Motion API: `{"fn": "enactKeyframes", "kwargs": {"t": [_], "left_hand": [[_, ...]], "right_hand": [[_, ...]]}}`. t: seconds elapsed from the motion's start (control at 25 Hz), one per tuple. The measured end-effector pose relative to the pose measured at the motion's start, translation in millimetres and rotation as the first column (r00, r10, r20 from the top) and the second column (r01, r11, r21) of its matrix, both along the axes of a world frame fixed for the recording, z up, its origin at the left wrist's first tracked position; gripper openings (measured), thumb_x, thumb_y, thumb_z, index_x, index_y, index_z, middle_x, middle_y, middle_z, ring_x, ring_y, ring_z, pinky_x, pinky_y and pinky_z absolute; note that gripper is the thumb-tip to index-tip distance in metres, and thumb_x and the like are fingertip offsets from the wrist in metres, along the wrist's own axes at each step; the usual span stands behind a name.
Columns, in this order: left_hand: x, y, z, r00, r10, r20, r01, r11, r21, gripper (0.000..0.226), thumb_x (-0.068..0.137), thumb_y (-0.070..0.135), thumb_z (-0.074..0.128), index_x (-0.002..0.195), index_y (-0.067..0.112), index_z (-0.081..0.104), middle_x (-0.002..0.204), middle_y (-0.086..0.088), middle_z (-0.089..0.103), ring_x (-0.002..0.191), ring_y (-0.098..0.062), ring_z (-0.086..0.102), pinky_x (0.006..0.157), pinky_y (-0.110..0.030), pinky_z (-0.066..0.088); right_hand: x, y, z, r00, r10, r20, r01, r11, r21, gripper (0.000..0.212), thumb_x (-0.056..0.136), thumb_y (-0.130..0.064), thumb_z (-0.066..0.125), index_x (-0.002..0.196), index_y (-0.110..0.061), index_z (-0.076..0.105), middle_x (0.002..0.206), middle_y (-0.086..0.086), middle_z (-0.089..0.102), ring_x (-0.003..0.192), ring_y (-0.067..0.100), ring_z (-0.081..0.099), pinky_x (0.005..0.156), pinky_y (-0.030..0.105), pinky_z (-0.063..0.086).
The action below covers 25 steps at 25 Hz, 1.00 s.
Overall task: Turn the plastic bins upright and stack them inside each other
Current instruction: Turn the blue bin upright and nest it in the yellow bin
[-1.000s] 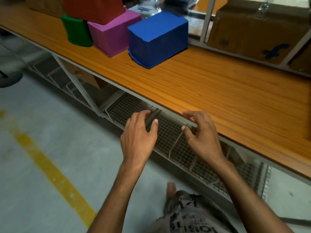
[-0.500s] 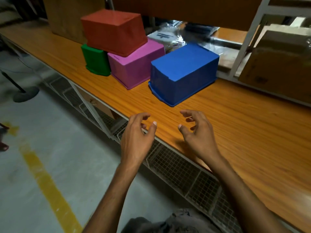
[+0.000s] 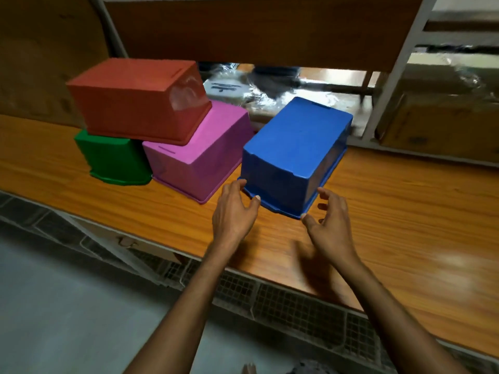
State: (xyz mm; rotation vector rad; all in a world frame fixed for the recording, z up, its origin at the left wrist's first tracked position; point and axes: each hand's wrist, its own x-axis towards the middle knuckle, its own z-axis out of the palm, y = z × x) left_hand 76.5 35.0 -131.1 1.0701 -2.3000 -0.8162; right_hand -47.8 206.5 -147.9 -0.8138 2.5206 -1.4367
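Observation:
Several plastic bins lie upside down on the wooden bench (image 3: 391,211). The blue bin (image 3: 294,149) is nearest me. To its left is the pink bin (image 3: 197,155), then the green bin (image 3: 113,157), with the red bin (image 3: 137,101) resting tilted on top of those two. My left hand (image 3: 235,211) is at the blue bin's near left corner, fingers spread and touching its rim. At the near right corner my right hand (image 3: 329,225) hovers with relaxed fingers, just off the rim. Neither hand holds anything.
Behind the bins a low shelf opening holds plastic-wrapped items (image 3: 229,87). A metal upright (image 3: 391,76) stands at the back right, beside a cardboard box (image 3: 437,125). Wire mesh racks (image 3: 297,306) run under the bench. A wooden panel (image 3: 256,31) hangs overhead.
Both hands have moved forward from the bench's front edge up to the blue bin's near corners. My view has lifted and come closer to the bins.

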Motion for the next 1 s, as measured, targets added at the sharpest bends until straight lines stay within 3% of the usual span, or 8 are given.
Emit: {"fn": "enactKeyframes", "kwargs": {"t": [0.2,0.28,0.4,0.56,0.68,0.76,0.84,1.0], "left_hand": [[-41,-66,-22,0.985,-0.103,0.136,0.087,0.989,0.116,0.084,0.089,0.022,0.069,0.160,0.007,0.026,0.165,-0.016,0.031,0.152,-0.032,0.029,0.121,-0.043,0.030],[-49,-80,-28,0.978,-0.162,0.134,0.141,0.979,0.149,0.091,0.088,0.019,0.069,0.163,0.009,0.018,0.168,-0.014,0.026,0.154,-0.031,0.026,0.122,-0.043,0.029],[-52,-84,-32,0.971,-0.235,0.046,0.224,0.960,0.166,0.096,0.083,0.011,0.068,0.164,0.015,0.016,0.166,-0.010,0.032,0.150,-0.029,0.034,0.118,-0.042,0.037],[-48,-80,-18,0.976,-0.173,-0.135,0.197,0.961,0.193,0.083,0.077,0.017,0.067,0.155,0.024,0.039,0.147,-0.004,0.053,0.133,-0.026,0.054,0.106,-0.046,0.049],[-48,-77,18,0.919,-0.092,-0.383,0.189,0.956,0.223,0.067,0.076,0.011,0.069,0.141,0.022,0.058,0.133,0.001,0.056,0.118,-0.016,0.059,0.102,-0.032,0.052],[-48,-74,48,0.855,-0.108,-0.507,0.263,0.933,0.244,0.057,0.080,0.009,0.069,0.135,0.022,0.064,0.135,0.000,0.060,0.113,-0.011,0.062,0.098,-0.026,0.053],[-49,-68,79,0.781,-0.141,-0.608,0.360,0.897,0.255,0.048,0.084,0.014,0.068,0.130,0.028,0.065,0.130,0.006,0.067,0.115,-0.006,0.066,0.098,-0.029,0.055],[-44,-47,115,0.669,-0.260,-0.696,0.528,0.826,0.198,0.044,0.102,0.031,0.060,0.145,0.021,0.055,0.130,0.022,0.062,0.120,0.014,0.058,0.100,-0.016,0.049]], "right_hand": [[-12,-34,-21,0.991,-0.108,0.080,0.097,0.987,0.130,0.088,0.080,-0.026,0.075,0.155,-0.016,0.031,0.154,0.008,0.041,0.136,0.030,0.050,0.109,0.050,0.046],[-15,-40,-22,0.992,-0.089,0.087,0.072,0.979,0.188,0.089,0.080,-0.025,0.075,0.157,-0.015,0.031,0.157,0.010,0.041,0.141,0.031,0.044,0.116,0.044,0.040],[-11,-47,-15,0.993,-0.076,0.092,0.056,0.978,0.201,0.087,0.076,-0.017,0.075,0.154,-0.017,0.036,0.150,0.011,0.049,0.138,0.032,0.044,0.112,0.035,0.038],[-4,-39,3,0.998,-0.018,0.054,0.012,0.993,0.114,0.101,0.064,-0.017,0.070,0.157,-0.019,0.030,0.147,0.009,0.044,0.138,0.027,0.037,0.114,0.033,0.036],[-13,-22,30,0.998,-0.009,-0.056,0.012,0.998,0.057,0.114,0.065,-0.005,0.072,0.163,-0.022,0.016,0.150,0.002,0.032,0.139,0.015,0.032,0.113,0.013,0.028],[-21,-17,54,0.989,-0.086,-0.116,0.080,0.995,-0.058,0.103,0.073,0.001,0.072,0.161,-0.027,0.026,0.144,-0.001,0.037,0.132,0.009,0.044,0.102,0.009,0.040],[-29,-15,76,0.968,-0.209,-0.142,0.177,0.961,-0.211,0.088,0.080,0.009,0.069,0.155,-0.028,0.041,0.140,-0.003,0.047,0.125,0.008,0.055,0.094,0.019,0.054],[-39,-4,115,0.893,-0.440,-0.092,0.365,0.829,-0.423,0.067,0.079,0.014,0.060,0.135,-0.022,0.064,0.126,-0.008,0.068,0.112,-0.001,0.064,0.086,0.017,0.057]]}}
